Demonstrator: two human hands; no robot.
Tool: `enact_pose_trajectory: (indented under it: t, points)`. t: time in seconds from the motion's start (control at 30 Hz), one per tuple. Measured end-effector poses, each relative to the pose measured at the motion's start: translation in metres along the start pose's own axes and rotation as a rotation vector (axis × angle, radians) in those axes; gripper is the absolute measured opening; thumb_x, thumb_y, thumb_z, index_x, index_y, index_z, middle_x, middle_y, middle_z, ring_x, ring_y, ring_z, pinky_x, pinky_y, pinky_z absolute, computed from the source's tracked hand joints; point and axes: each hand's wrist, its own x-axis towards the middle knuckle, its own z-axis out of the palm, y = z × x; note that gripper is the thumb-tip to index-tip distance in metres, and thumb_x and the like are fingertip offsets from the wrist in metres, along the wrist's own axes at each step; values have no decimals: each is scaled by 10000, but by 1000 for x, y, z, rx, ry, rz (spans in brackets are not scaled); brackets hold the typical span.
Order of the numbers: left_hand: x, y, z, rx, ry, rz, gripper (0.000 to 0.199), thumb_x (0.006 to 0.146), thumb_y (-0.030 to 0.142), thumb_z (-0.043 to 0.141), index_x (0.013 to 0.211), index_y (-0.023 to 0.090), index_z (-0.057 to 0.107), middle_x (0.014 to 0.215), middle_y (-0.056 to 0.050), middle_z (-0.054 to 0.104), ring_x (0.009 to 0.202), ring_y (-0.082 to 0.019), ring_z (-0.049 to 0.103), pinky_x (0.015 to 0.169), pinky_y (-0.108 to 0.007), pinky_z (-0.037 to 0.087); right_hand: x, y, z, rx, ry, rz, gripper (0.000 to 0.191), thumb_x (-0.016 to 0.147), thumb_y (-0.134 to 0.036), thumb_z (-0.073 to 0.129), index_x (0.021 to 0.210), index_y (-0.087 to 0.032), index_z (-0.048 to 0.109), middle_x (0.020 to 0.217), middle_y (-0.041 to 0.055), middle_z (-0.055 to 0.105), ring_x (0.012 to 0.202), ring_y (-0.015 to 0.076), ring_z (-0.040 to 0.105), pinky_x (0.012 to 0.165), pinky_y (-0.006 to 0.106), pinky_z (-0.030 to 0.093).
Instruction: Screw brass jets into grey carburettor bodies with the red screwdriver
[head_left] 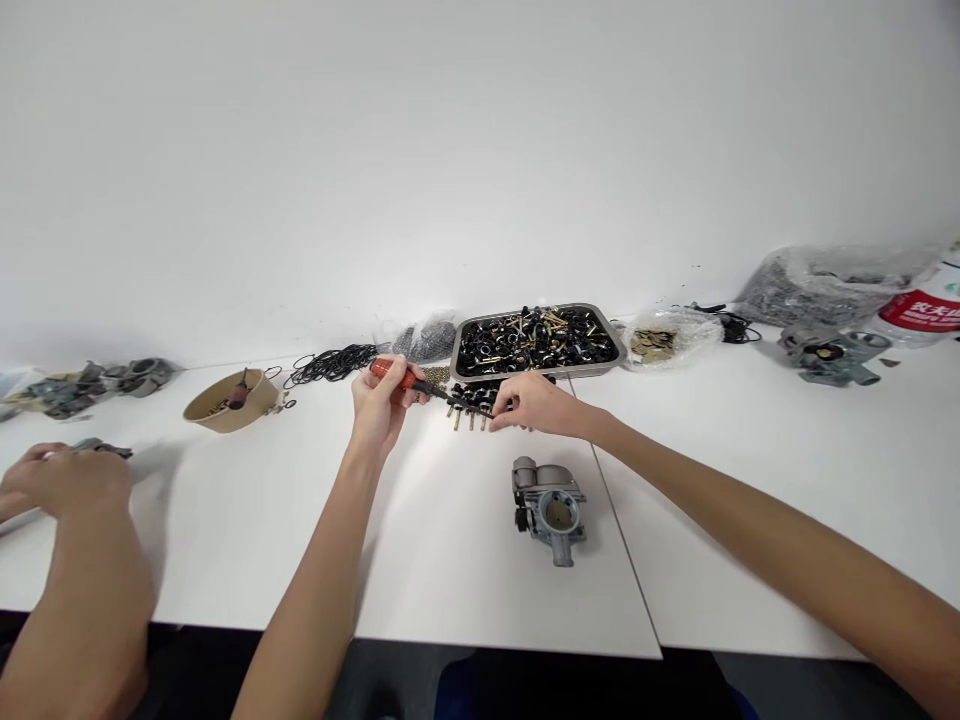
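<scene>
My left hand [381, 398] is wrapped round the red handle of a screwdriver [397, 374], whose dark shaft points right and slightly down. At the shaft's far end, the fingers of my right hand [529, 402] are pinched together; what lies between them is too small to make out. Just below both hands' level, black-headed brass screws [471, 420] stand in a row on the table, partly hidden by my right hand. A grey metal carburetor [555, 508] rests on the white table nearer the front edge.
Behind the hands stands a metal tray [615, 362] of black and brass parts. Black rings [334, 364] and a tan bowl [251, 405] lie left. Bagged washers [652, 345], another carburetor [834, 355] and a bottle [922, 305] are right. Another person's hands [75, 478] work far left.
</scene>
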Motion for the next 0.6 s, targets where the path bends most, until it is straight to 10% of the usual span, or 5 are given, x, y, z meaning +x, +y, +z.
enact_pose_trajectory:
  t: [0.6]
  points:
    - [-11, 6, 20, 90, -25, 130, 293, 708, 321, 803, 747, 168, 557, 717, -33, 665, 401, -66, 462, 432, -250, 471, -3, -18, -2, -363, 50, 15, 175, 797, -254, 744, 649, -172, 703, 774, 36, 683, 648, 135, 528, 583, 290, 321]
